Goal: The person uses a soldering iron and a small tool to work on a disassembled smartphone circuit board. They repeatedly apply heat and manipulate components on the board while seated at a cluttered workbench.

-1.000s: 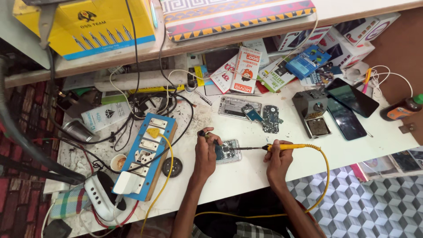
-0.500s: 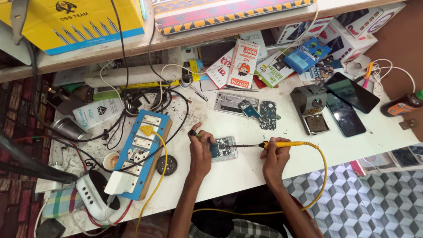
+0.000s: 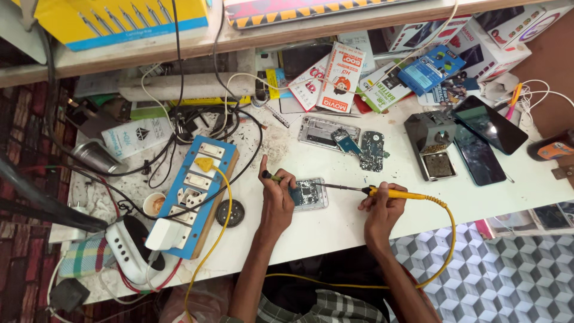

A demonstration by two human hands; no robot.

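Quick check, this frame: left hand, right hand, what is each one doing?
Left hand: closed on a thin tool, resting by the opened phone.
Right hand: closed around the yellow soldering iron, tip at the phone.

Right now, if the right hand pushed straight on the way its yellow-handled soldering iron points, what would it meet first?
The right hand aims the yellow-handled soldering iron leftward; first comes the small opened phone circuit board, then probably the left hand steadying it.

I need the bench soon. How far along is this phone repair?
Done: the phone lies open, its board bare. In hand: the right hand aims the soldering iron at it, and the left hand holds a thin tool. Left: a loose circuit board and frame lie apart.
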